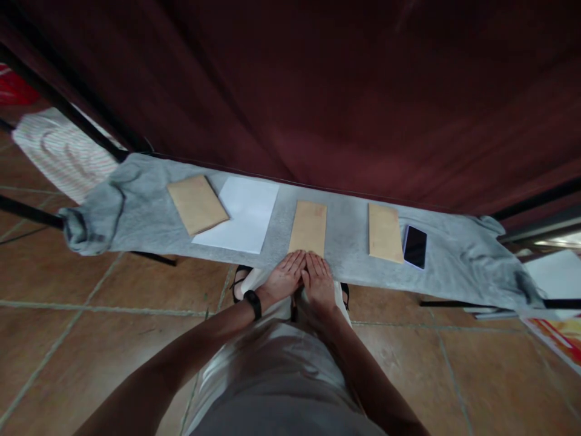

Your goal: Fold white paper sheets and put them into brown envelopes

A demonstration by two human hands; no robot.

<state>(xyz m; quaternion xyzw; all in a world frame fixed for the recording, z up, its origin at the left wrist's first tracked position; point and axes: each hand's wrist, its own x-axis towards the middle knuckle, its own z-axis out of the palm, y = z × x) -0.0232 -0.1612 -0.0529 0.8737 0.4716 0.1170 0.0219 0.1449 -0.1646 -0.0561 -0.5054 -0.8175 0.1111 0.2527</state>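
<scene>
Both of my hands rest side by side at the near edge of the cloth-covered bench [347,224]. My left hand [285,277] lies flat with its fingers stretched out, and a dark band circles that wrist. Beside it, my right hand [318,280] is also flat, fingers extended forward. The fingertips of both touch the near end of a tan envelope [309,223], covering its lower edge. To the left, white paper [249,213] lies partly under a small stack of tan envelopes [198,204]. Another tan envelope [385,233] is on the right.
A phone [415,247] with a dark screen lies right of the right-hand envelope. Grey cloth [131,200] bunches at both bench ends. Dark red fabric [318,91] hangs behind. Striped cloth [68,148] is at far left, above the tiled floor [136,339].
</scene>
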